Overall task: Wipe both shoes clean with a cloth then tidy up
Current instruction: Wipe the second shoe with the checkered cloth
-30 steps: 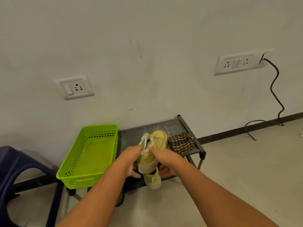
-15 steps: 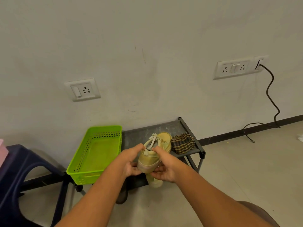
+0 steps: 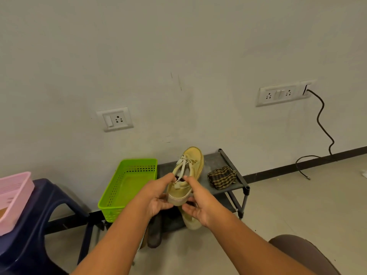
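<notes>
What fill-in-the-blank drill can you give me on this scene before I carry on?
The left hand and right hand both grip one ____ shoe.
The checked cloth lies on the rack, to the ____ of that shoe.
The basket nearest the shoe is ____.
Missing words: yellow; right; green.

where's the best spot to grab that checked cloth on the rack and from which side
Pinch the checked cloth at its bunched middle, coming down from above. It lies crumpled in a heap on the rack's top shelf, so the folds stand up for a grip and nothing blocks it overhead. The right hand is nearer, though it holds the yellow shoe.
</notes>
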